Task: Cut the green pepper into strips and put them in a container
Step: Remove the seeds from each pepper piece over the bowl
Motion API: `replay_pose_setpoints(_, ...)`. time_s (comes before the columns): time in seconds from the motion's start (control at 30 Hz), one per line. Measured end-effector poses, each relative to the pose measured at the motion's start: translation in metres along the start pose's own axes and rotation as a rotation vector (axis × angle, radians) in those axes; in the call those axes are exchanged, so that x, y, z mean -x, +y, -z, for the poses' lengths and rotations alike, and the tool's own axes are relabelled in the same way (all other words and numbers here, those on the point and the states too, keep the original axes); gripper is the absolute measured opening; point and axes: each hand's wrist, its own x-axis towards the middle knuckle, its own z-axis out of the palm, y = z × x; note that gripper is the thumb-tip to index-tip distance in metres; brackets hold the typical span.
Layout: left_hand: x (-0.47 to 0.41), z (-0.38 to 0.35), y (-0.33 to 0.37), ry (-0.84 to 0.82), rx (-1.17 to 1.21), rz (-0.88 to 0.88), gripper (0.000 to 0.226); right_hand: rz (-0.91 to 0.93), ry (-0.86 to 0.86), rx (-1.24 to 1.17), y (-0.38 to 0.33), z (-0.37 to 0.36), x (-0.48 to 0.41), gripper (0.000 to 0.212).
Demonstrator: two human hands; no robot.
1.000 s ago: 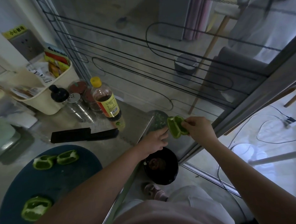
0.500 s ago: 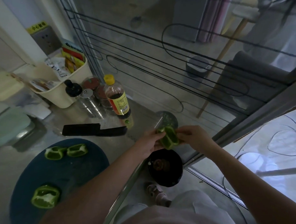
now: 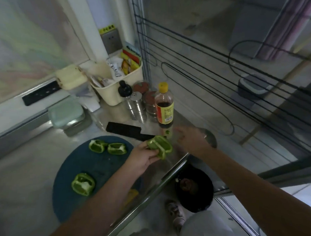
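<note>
Steel table (image 3: 38, 157) carries a round blue cutting board (image 3: 93, 166) near its front edge; a black bin (image 3: 196, 196) sits on the floor below that edge. Black knife (image 3: 128, 132) lies just behind the board, untouched. Left hand (image 3: 144, 159): grip pinching the held pepper piece (image 3: 160, 146), cut side up, just off the board's right rim, over the table. Right hand (image 3: 192, 141): grip spread, nothing in it, blurred, beside that piece and partly hiding a steel bowl (image 3: 212, 140). Also on the board: front piece (image 3: 83, 184) and back pair (image 3: 117, 149). Step, imo: prepping pieces, no strips cut yet. Next: lay piece flat on board, right hand to knife handle, slice lengthwise w/ fingertips tucked.
</note>
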Motion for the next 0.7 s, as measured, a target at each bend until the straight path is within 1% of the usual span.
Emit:
replay_pose_setpoints(0.07,0.005,0.017,0.004,0.056,0.015,-0.014,0.033,0.061,-0.056,0.103,-0.007,-0.013,-0.018,0.037)
replay_pose_setpoints(0.13,0.01,0.035,0.007,0.108,0.019,-0.022,0.034,0.103,-0.092,0.141,-0.008,-0.028,-0.034,0.032)
replay_pose_setpoints(0.27,0.017,0.069,0.011,0.211,0.032,-0.039,0.035,0.075,-0.154,0.244,-0.004,-0.05,-0.056,0.035)
replay_pose_setpoints(0.33,0.02,0.082,0.014,0.256,0.046,-0.045,0.035,0.078,-0.163,0.236,-0.001,-0.058,-0.065,0.036)
replay_pose_setpoints(0.5,0.022,0.106,0.022,0.316,0.066,-0.06,0.037,0.081,-0.166,0.304,0.001,-0.065,-0.085,0.025)
replay_pose_setpoints(0.7,0.025,0.138,0.029,0.41,-0.016,-0.11,0.035,0.073,-0.148,0.402,-0.012,-0.059,-0.074,0.029)
